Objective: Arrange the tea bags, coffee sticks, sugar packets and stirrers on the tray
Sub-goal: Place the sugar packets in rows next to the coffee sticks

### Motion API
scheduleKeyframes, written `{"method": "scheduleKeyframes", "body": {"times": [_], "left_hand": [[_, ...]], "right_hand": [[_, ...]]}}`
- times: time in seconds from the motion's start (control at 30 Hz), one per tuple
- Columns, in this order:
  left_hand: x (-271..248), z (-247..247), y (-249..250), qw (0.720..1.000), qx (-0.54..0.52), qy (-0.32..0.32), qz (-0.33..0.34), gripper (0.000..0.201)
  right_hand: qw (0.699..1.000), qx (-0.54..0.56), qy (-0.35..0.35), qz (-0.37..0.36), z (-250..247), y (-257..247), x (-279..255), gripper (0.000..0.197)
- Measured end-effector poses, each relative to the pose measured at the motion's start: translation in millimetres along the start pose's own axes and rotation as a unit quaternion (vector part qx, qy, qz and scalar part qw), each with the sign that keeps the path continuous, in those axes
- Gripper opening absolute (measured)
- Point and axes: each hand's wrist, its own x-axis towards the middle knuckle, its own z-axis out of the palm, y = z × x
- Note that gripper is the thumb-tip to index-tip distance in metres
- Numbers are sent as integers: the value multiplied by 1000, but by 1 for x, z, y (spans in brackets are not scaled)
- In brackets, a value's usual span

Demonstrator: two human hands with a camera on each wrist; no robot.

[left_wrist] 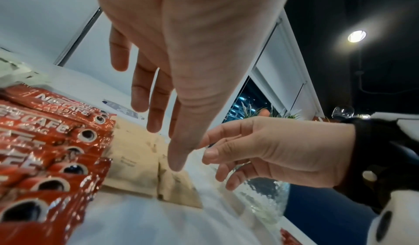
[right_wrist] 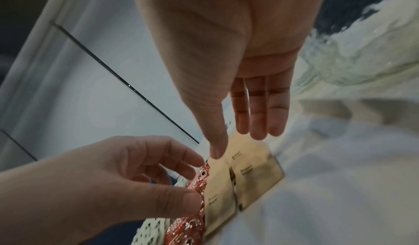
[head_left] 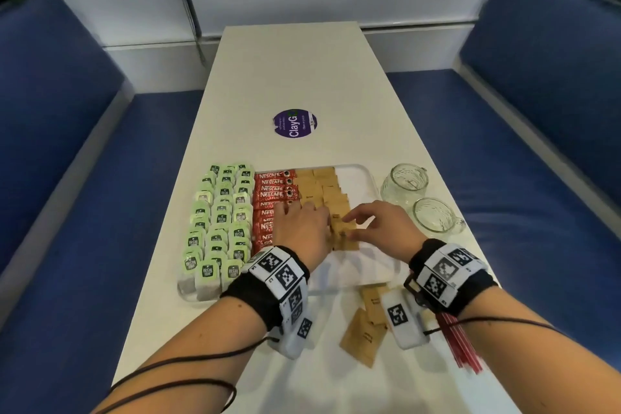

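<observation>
A white tray (head_left: pixel 361 175) holds rows of green tea bags (head_left: pixel 221 222) on its left, red coffee sticks (head_left: pixel 274 190) beside them, then brown sugar packets (head_left: pixel 322 188). Both hands hover over the near end of the sugar rows. My left hand (head_left: pixel 312 218) has straight fingers, and its thumb (left_wrist: pixel 179 159) touches a sugar packet (left_wrist: pixel 133 168) next to the coffee sticks (left_wrist: pixel 45 132). My right hand (head_left: pixel 361 222) reaches in from the right, thumb tip (right_wrist: pixel 217 150) on the packets (right_wrist: pixel 256 177). Neither hand grips anything. The tray's right part is bare white.
Loose sugar packets (head_left: pixel 364 329) lie on the table in front of the tray, and red stirrers (head_left: pixel 460 346) lie under my right wrist. Two glass mugs (head_left: pixel 405 183) (head_left: pixel 435 215) lie right of the tray. A purple sticker (head_left: pixel 295 123) sits farther back. Blue benches flank the table.
</observation>
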Motion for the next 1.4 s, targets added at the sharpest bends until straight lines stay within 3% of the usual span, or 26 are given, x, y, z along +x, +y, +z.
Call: {"method": "scheduleKeyframes", "body": {"times": [0.13, 0.33, 0.4, 0.53, 0.67, 0.83, 1.0, 1.1, 1.23, 1.3, 1.4], "left_hand": [[-29, 5, 11, 997, -71, -36, 21, 27], [-69, 28, 34, 989, -112, -92, 19, 21], [-78, 35, 45, 987, -120, -104, 14, 26], [-90, 42, 64, 985, -113, -132, 2, 58], [-98, 46, 63, 989, -87, -118, -20, 60], [-107, 42, 41, 990, -61, -120, -36, 48], [-117, 42, 28, 983, -70, -155, -74, 53], [-122, 40, 20, 980, -80, -172, -67, 43], [-130, 39, 6, 972, -156, -162, -71, 27], [-130, 41, -2, 956, -244, -133, -93, 20], [-131, 39, -9, 861, -469, -122, -153, 17]], "right_hand": [[999, 38, -13, 3, -7, 1, -36, 17], [997, 1, 16, 80, -4, 19, -81, 5], [993, -28, 25, 112, -1, 22, -93, 10], [986, -49, -8, 158, 15, 25, -106, 31], [980, -104, -1, 167, 25, 19, -112, 32], [979, -102, -47, 167, 30, 10, -120, 51], [979, -111, -59, 158, 35, -3, -120, 65], [975, -129, -76, 163, 35, -9, -120, 63], [974, -125, -96, 166, 33, -10, -116, 44], [977, -109, -92, 161, 33, -10, -115, 37], [982, -68, -84, 157, 32, -11, -115, 29]]}}
